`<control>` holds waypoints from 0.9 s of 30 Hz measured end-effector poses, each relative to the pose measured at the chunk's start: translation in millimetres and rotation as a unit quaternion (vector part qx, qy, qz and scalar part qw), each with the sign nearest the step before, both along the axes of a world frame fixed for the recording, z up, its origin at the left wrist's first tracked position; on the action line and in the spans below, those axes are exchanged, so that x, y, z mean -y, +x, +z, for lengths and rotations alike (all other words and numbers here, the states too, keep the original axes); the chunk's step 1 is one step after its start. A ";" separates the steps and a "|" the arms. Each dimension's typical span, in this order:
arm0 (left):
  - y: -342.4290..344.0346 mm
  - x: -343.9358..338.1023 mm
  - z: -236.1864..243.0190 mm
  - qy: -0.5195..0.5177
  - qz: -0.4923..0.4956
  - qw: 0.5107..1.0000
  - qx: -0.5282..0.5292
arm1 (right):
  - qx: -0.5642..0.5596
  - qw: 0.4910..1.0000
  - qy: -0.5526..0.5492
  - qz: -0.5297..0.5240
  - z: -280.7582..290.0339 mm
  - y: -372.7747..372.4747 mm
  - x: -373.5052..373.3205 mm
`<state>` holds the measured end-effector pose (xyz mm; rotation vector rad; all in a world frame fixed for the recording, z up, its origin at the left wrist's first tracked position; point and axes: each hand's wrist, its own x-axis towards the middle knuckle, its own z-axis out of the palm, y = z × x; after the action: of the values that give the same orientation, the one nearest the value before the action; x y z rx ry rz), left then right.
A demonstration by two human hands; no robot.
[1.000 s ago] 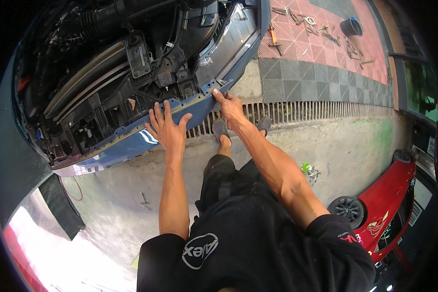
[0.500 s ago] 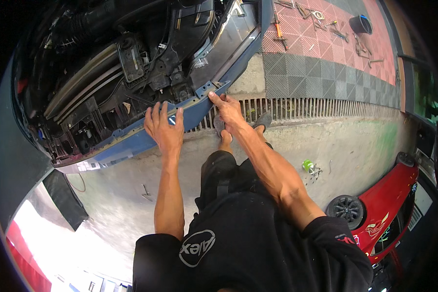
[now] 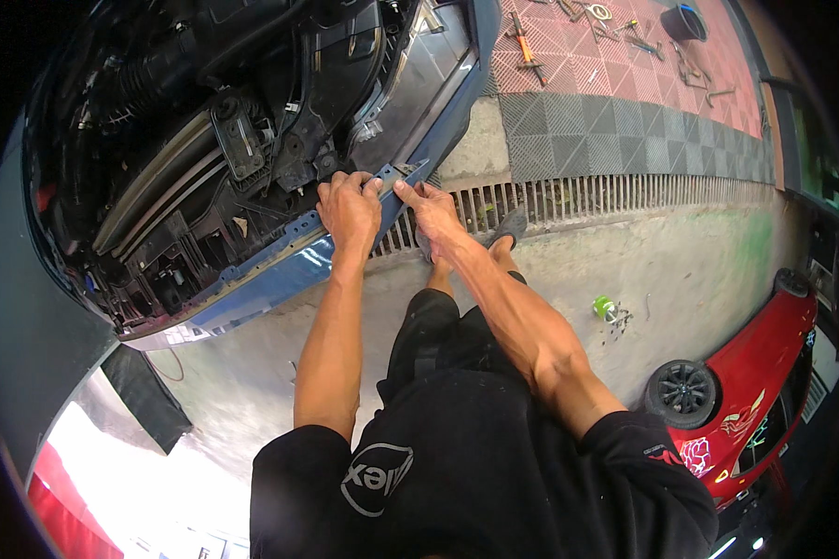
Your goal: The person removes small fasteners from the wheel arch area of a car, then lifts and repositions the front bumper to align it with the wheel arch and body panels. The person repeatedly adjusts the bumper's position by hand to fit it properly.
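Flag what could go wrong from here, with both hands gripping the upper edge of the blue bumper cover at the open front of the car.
The left hand and right hand curl over the thin upper edge of the blue bumper cover; fingers could be pinched or cut against the black brackets behind it. The shoes stand by the slotted drain grate, so a sudden release might cost footing. Hand tools lie scattered on the red floor tiles, a trip risk when stepping back.

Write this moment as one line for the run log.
left hand: grips top edge of blue bumper | right hand: fingertips press same edge, beside left | car front open, engine bay exposed | floor drain grate behind
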<state>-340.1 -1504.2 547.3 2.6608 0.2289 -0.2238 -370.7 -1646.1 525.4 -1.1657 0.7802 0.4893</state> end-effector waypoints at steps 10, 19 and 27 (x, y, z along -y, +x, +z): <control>15.7 -6.8 4.9 -0.021 0.019 0.995 -0.096 | -0.014 0.995 0.093 -0.021 -12.9 6.6 9.0; 18.4 -10.2 -12.0 -0.038 0.035 0.994 -0.101 | 0.020 0.994 0.070 -0.084 -29.3 5.3 1.5; 13.6 -9.6 -12.0 -0.040 0.041 0.997 -0.060 | 0.052 0.995 0.087 -0.003 -17.1 -1.8 37.5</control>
<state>-326.5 -1494.5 535.4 2.5547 0.3578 -0.3588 -372.5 -1683.6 508.3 -1.0179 0.6378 0.4776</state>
